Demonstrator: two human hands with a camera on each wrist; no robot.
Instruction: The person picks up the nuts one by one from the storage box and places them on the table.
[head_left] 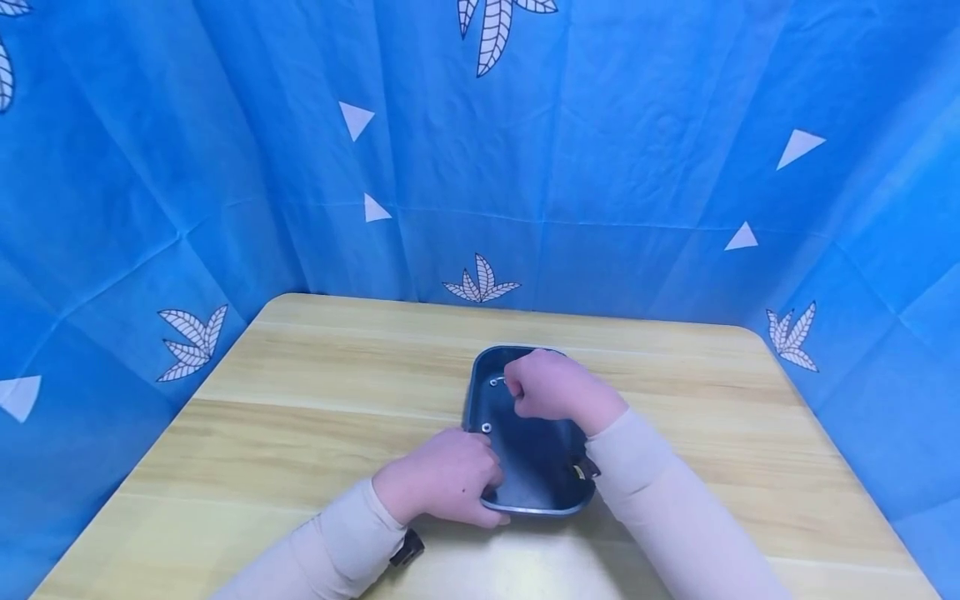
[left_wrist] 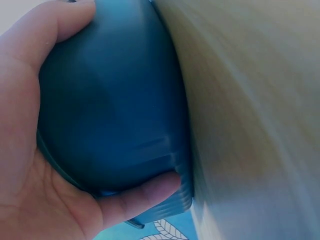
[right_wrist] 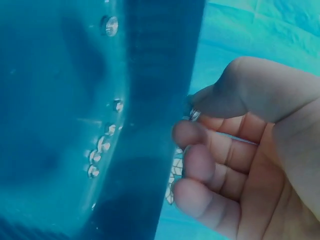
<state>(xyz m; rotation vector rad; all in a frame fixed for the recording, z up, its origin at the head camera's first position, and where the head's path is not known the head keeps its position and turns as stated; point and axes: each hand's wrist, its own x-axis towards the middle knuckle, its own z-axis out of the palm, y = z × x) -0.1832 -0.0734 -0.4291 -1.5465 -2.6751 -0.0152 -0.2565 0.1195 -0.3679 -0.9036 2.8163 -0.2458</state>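
Note:
A dark blue tray with rounded corners and raised walls stands on the table. My left hand grips its near left corner, thumb against the outer wall and some fingers hidden over the rim. Several small shiny metal pieces, nut-like with a hole, lie along one side of the tray floor. Above the far part of the tray is my right hand, its thumb and forefinger pinching another small silver nut-like piece. The other right fingers are curled beside it.
The light wooden table reaches out on all sides of the tray. A blue curtain with white leaves and triangles hangs behind it and at both sides. Dark wrist devices sit at the sleeves.

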